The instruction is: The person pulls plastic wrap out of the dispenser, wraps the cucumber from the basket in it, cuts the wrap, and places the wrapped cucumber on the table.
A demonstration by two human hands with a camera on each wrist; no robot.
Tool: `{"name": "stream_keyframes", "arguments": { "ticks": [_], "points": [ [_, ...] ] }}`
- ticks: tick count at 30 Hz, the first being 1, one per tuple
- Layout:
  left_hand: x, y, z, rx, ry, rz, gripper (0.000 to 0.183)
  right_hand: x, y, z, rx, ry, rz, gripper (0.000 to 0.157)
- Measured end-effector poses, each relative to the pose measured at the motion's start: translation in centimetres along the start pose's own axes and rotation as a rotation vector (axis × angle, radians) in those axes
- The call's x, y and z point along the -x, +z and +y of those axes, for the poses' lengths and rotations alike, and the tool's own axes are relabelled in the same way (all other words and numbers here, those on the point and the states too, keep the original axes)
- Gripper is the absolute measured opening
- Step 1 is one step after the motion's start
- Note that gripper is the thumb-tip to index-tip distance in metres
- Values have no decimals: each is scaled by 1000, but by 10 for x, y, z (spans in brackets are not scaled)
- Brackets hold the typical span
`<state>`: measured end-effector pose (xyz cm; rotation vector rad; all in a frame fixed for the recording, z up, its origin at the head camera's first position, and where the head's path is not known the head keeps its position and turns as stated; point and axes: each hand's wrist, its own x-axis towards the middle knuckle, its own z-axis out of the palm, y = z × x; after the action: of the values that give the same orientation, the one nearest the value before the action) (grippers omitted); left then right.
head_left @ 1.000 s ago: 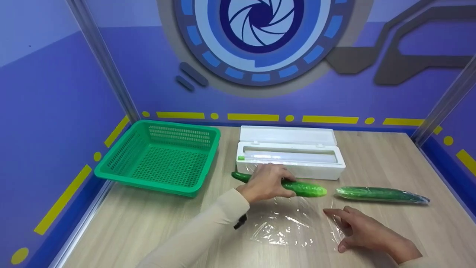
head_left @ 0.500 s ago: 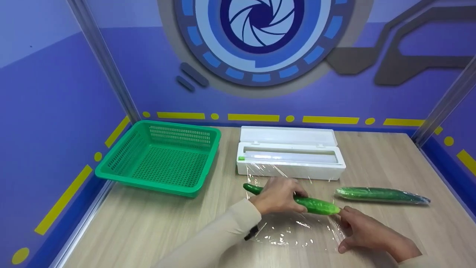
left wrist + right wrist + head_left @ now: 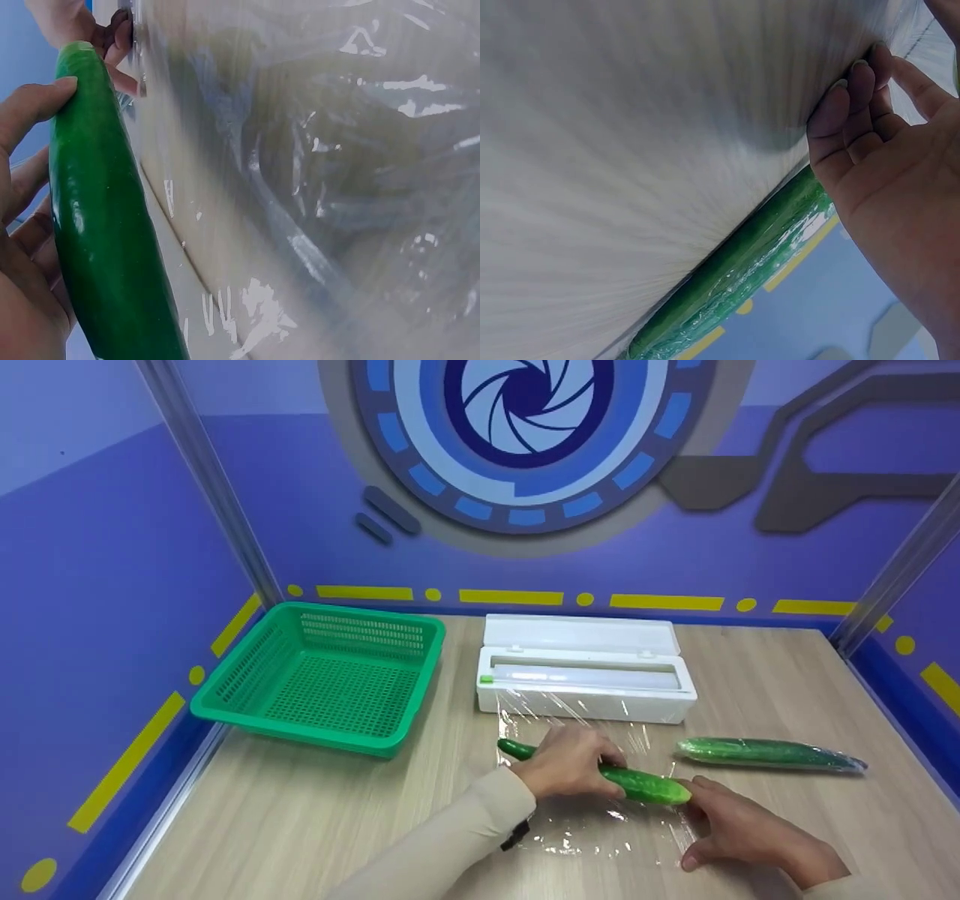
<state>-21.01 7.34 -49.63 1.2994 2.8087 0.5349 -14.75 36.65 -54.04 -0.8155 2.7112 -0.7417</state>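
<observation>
The cucumber (image 3: 649, 787) has moved toward me and to the right, away from the white box (image 3: 664, 709), so its pale tip now reaches the fingers of the right hand (image 3: 739, 821), which has hardly shifted. From my remote seat I see the left hand (image 3: 574, 761) curled round the cucumber's middle, with the dark end poking out to the left. Clear plastic film (image 3: 574, 831) stretches from the box toward the near part of the tabletop (image 3: 300, 810); the cucumber is over it, though I cannot tell whether it rests there or is held just clear. The right hand is spread, thumb and forefinger well apart beside the film's right edge, its other fingers bent; I cannot tell whether it presses on any film. I judge that the shift matters because the cucumber now sits between the box and the film's near edge, at a slight slant, with no film folded over it that I can see. A film-covered second cucumber (image 3: 765, 752) lies beyond the right hand, and a green basket (image 3: 300, 733) stands well apart at left
</observation>
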Motion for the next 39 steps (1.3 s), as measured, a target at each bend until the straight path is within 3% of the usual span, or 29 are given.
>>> {"name": "stream_keyframes", "arguments": {
  "ticks": [11,21,33,39],
  "points": [
    [0,9,-4,32,-48,-21,28,1,-2,-2,-19,38,-26,107],
    [-3,13,-1,22,-47,-33,31,3,-2,-2,-21,22,-14,109],
    [-5,20,-3,70,-67,-25,29,1,-2,-2,-57,86,-48,108],
    [-5,22,-4,101,-62,-12,29,2,-1,1,-42,40,-22,110]
  ]
}}
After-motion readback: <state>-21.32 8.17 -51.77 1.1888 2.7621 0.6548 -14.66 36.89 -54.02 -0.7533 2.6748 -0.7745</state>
